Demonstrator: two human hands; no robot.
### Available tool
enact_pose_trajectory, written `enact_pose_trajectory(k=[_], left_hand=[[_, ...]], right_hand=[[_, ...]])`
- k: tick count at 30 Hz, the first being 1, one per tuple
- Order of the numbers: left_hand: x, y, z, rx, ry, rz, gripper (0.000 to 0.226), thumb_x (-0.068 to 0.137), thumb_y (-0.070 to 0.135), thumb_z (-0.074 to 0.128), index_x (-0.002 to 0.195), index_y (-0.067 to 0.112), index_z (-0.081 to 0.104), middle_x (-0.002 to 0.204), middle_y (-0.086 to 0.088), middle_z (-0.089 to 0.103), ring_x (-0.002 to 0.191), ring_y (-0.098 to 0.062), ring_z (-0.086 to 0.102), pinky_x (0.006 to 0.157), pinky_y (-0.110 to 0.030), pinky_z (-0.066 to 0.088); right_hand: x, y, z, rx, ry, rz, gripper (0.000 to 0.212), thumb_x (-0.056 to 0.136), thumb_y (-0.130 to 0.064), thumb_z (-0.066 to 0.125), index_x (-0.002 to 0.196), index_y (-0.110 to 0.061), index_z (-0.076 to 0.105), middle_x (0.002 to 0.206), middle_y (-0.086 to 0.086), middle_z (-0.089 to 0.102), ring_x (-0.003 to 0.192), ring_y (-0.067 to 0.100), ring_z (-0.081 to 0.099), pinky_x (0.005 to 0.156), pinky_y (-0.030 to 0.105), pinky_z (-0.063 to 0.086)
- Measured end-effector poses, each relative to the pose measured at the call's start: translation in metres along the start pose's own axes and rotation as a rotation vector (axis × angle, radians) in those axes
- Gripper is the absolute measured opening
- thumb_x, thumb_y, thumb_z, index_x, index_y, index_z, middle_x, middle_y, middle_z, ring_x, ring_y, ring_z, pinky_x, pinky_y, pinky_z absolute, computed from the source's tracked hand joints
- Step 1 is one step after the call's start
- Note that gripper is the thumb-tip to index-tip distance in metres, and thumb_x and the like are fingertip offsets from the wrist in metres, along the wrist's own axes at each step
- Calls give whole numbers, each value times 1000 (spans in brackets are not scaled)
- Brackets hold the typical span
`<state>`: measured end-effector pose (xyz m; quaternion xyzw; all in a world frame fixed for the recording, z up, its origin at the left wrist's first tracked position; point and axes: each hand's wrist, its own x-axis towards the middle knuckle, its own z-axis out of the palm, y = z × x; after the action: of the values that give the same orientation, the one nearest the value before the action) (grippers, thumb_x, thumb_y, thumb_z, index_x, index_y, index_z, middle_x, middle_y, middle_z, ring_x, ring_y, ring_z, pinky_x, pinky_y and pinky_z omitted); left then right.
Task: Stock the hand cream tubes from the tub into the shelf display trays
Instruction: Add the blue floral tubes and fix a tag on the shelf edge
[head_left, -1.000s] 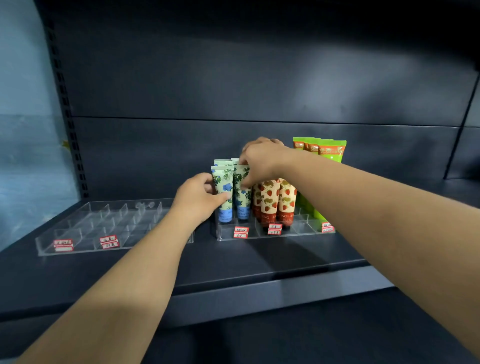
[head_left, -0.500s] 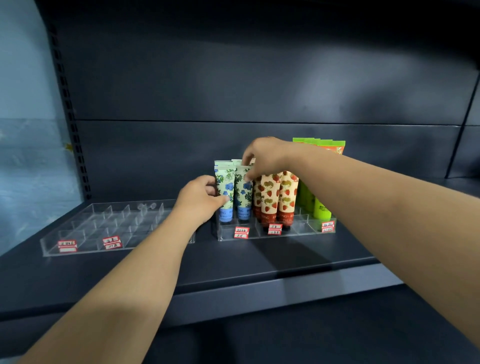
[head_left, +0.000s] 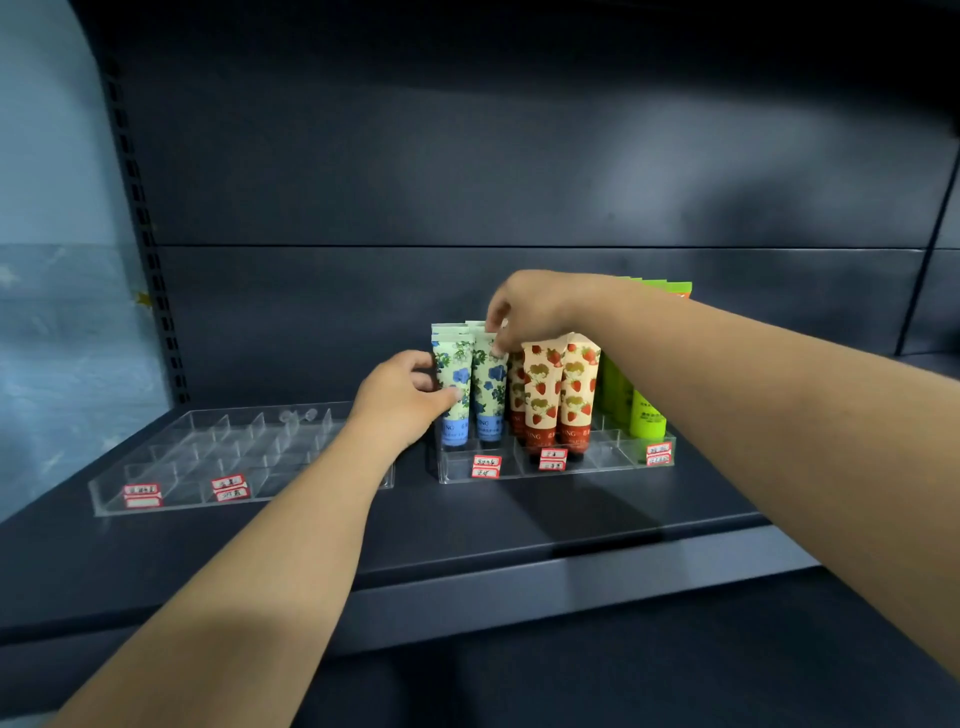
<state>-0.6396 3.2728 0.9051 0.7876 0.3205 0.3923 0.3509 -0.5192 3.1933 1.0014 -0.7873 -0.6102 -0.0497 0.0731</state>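
Centre frame, the blue-flower tubes (head_left: 471, 387) stand upright. The left hand (head_left: 402, 397) grips the outer one's side; the right hand (head_left: 524, 309) pinches the neighbour's top crimp from above.

— Where do the tubes stand?
— Upright, caps down, in the right tray (head_left: 613, 470): blue-flower tubes (head_left: 456, 387) at its left, strawberry tubes (head_left: 558, 387) mid-tray, green tubes (head_left: 644, 410) at its right.
— And the left tray (head_left: 171, 488)?
— Clear, divided into compartments, red-edged labels along its front.

Both arms outstretched, left hand (head_left: 402, 397) and right hand (head_left: 524, 310) curled.
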Motion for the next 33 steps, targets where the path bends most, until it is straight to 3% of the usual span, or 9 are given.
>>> enact_pose_trajectory(k=[3,8,13,16,19,20,24,33], left_hand=[[-2,2,-2,2,33,-15,45,81,23,69,121,13,54,98,1,62,91,-14,57,76,-24,39],[-17,16,-13,46,158,0,35,86,30,62,117,16,56,100,5,63,91,-9,55,76,-22,35],[-61,42,-29,196,374,261,27,87,25,58,112,15,60,104,1,66,103,-19,59,88,-28,42],[-105,51,-25,396,434,487,23,88,25,56,106,13,63,99,-1,68,98,-24,59,79,-26,37],[-151,47,-11,440,416,598,26,84,28,48,93,10,66,84,-2,69,87,-16,54,74,-23,36],[-166,40,-5,448,402,608,28,83,28,47,91,10,66,81,-2,69,86,-14,51,75,-25,37],[-225,12,25,488,306,611,25,84,26,50,88,7,67,75,-1,68,82,-21,59,73,-35,48],[-346,-64,95,543,-17,368,24,84,24,51,84,5,66,70,-4,66,69,-26,63,63,-33,51]], right_hand=[[-2,2,-4,-19,95,-10,36,88,-27,60,121,-15,56,127,2,54,112,19,50,81,24,35],[-30,2,-13,-82,290,-26,38,89,-31,56,124,-17,55,130,7,51,119,25,47,98,35,41],[-89,-6,0,-31,521,-129,31,90,-31,52,117,-17,58,123,4,56,114,22,49,96,35,41],[-123,-10,26,-43,633,-170,27,89,-28,53,110,-13,62,113,5,63,106,27,54,87,39,46],[-159,-8,57,-24,818,-249,25,78,-25,52,85,-8,69,82,9,71,76,32,65,63,39,55],[-171,-5,69,1,846,-264,27,76,-25,50,83,-8,69,79,8,71,73,32,65,61,38,55],[-223,3,130,107,787,-282,26,79,-23,53,88,-4,69,81,8,70,75,29,66,65,38,55],[-323,22,273,257,472,-173,25,79,-23,52,85,-6,69,80,6,70,74,28,67,65,35,55]])
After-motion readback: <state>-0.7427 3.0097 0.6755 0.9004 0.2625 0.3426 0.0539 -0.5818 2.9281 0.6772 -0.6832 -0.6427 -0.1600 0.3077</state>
